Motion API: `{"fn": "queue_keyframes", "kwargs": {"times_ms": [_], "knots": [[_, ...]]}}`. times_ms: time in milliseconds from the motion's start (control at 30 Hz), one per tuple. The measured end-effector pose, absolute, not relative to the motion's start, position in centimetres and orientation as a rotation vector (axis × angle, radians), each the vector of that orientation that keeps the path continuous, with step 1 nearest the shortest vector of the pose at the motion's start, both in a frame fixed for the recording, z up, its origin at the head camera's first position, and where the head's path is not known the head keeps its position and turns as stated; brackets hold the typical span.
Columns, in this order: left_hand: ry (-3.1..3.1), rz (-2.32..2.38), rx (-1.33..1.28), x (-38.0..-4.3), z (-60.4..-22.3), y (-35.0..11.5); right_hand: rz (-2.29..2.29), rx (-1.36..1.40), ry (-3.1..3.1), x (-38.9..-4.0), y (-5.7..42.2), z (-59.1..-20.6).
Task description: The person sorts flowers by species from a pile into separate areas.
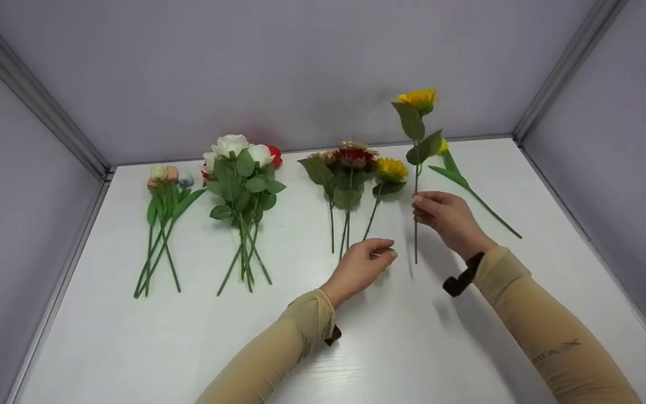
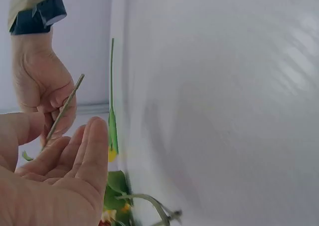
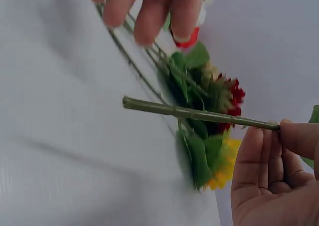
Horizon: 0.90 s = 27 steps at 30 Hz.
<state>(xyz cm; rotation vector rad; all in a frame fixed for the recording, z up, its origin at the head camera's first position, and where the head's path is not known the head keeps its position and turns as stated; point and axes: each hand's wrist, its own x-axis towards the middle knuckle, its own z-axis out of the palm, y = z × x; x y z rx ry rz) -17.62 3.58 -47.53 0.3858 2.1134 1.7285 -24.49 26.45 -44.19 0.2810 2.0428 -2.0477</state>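
Note:
My right hand [image 1: 449,221] pinches the stem of a yellow sunflower [image 1: 419,100] between thumb and fingers. The flower stands upright, its head up in front of the back wall and its bare stem end pointing down. In the right wrist view, that stem [image 3: 199,115] sticks out past the fingertips. My left hand [image 1: 361,266] is over the table, left of the stem's lower end, with fingers loosely bent and nothing in them. Just beyond it lies a bunch with dark red flowers [image 1: 352,156], beige ones and another sunflower [image 1: 391,169]; the left hand overlaps its stem ends in the head view.
On the white table [image 1: 300,348], white roses [image 1: 230,146] with a red rose [image 1: 276,156] lie left of centre. Pale tulips [image 1: 160,175] lie farther left. A yellow tulip [image 1: 469,188] lies at the right. Panel walls [image 1: 312,73] enclose the back and sides.

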Motion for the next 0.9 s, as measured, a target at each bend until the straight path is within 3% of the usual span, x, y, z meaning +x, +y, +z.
{"fn": "queue_keyframes", "kwargs": {"times_ms": [433, 900], "knots": [[1.900, 2.013, 0.197, -16.8, -48.0, -1.5, -2.221, 0.091, 1.820, -22.9, 18.3, -43.8], [1.906, 2.059, 0.097, -15.8, -49.0, -3.1, -2.162, 0.030, 1.892, -21.1, 15.0, -44.7]]}}
